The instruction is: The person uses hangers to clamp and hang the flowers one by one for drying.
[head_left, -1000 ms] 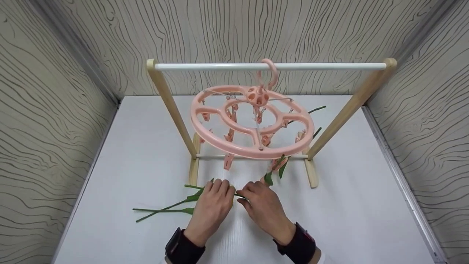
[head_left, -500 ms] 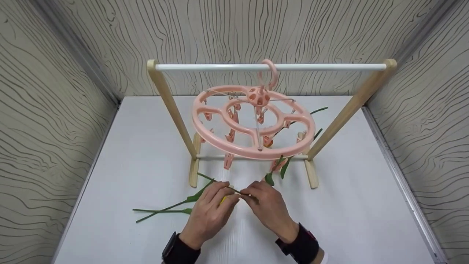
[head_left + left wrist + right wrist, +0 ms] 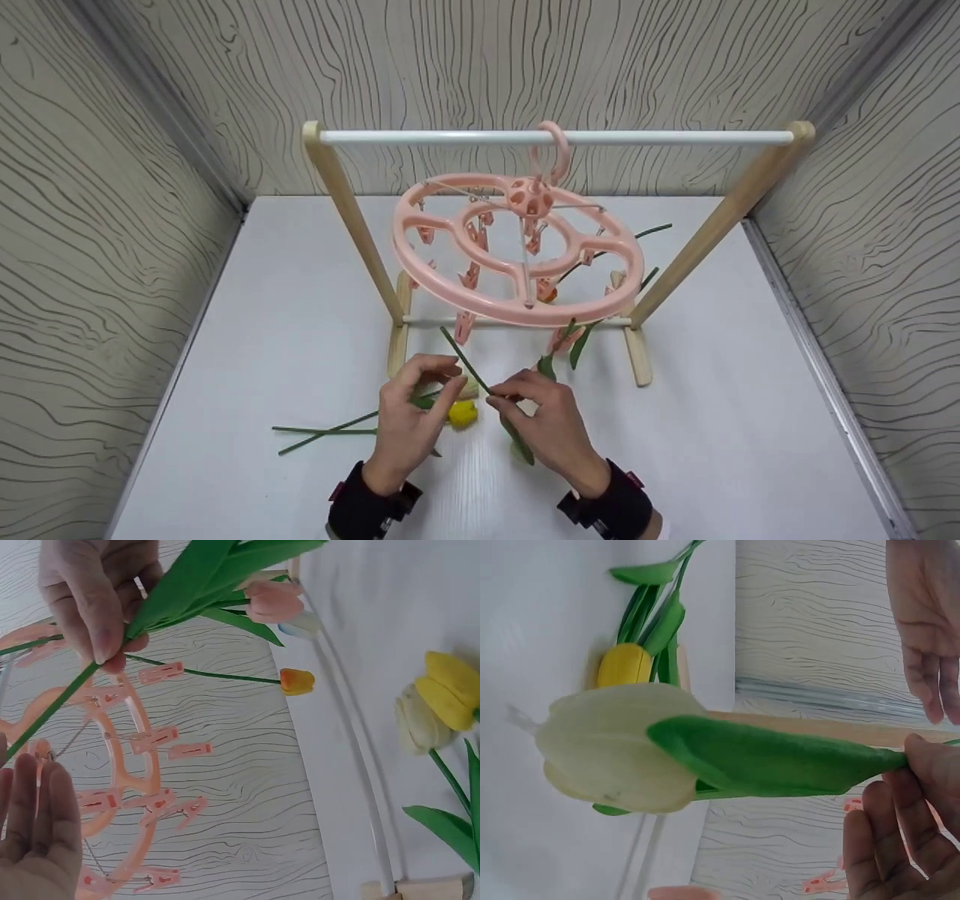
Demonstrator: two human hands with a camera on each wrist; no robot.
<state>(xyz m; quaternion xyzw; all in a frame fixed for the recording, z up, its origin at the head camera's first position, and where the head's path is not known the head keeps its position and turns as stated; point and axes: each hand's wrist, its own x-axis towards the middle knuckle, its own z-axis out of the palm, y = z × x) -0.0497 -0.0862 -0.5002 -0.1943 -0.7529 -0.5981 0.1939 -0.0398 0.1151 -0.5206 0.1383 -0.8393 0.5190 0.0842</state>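
Note:
My right hand [image 3: 551, 412] pinches the green stem [image 3: 466, 360] of a white artificial tulip between thumb and fingertips. In the right wrist view the tulip's cream-white bloom [image 3: 615, 746] hangs away from the hand, with a broad leaf [image 3: 780, 757] along the stem. The stem's bare end points up and left, towards the hanger. My left hand [image 3: 412, 416] is beside the stem, fingers loosely bent, holding nothing. Beneath and beside it on the table lie a yellow tulip [image 3: 463, 414] and another white tulip [image 3: 420, 720], their stems crossing to the left.
A round pink clip hanger [image 3: 517, 311] hangs from the white rod [image 3: 420, 137] of a wooden stand [image 3: 352, 217]. Pink clips [image 3: 465, 328] dangle below it. An orange tulip [image 3: 298, 682] and a pink tulip [image 3: 274, 601] hang at its right side.
My left hand has let go and drawn back left, uncovering the yellow tulip. The stem in my right hand has swung so its bare end points farther up towards the hanger.

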